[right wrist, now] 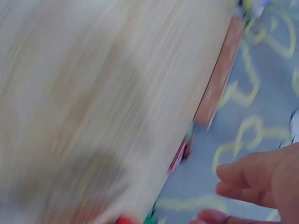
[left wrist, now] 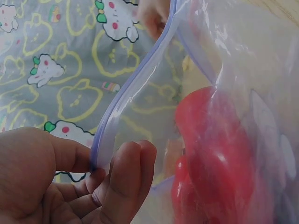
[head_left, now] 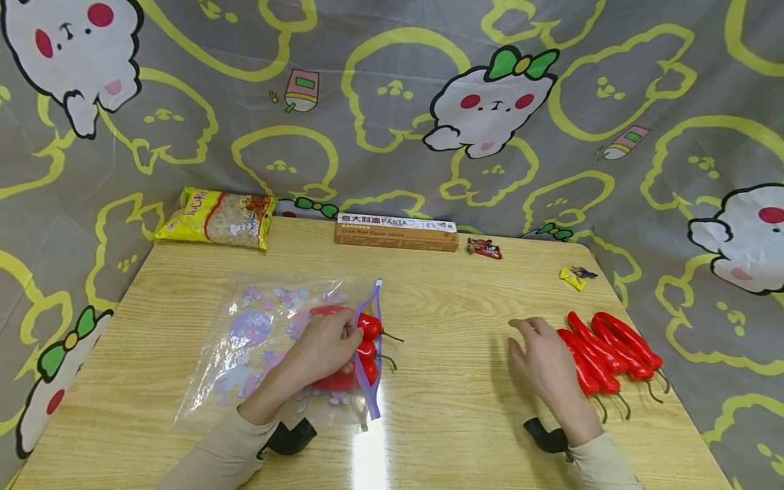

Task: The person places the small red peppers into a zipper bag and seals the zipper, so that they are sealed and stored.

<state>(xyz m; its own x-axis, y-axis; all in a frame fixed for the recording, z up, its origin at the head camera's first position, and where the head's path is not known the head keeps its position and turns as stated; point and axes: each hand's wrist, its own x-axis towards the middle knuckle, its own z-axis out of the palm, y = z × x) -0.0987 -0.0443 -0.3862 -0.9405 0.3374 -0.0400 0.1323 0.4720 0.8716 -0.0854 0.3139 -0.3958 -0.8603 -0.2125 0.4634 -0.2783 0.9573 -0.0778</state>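
My left hand (head_left: 327,344) pinches the purple zip edge (left wrist: 112,116) of a clear printed zip bag (head_left: 245,354), holding its mouth apart. Inside that bag lie several red chili peppers (head_left: 369,328), their stems poking out of the opening. On the right, my right hand (head_left: 542,357) hovers just left of a row of loose red chili peppers (head_left: 612,347), its fingers loosely bent with nothing held. In the right wrist view, the fingers (right wrist: 243,177) of that hand are apart and the table is blurred.
At the back of the wooden table (head_left: 453,299) stand a yellow snack bag (head_left: 223,218), a long pasta box (head_left: 396,233) and a small red packet (head_left: 484,248). Small wrapped candies (head_left: 572,278) lie at the back right. A patterned cloth (head_left: 392,102) surrounds the table.
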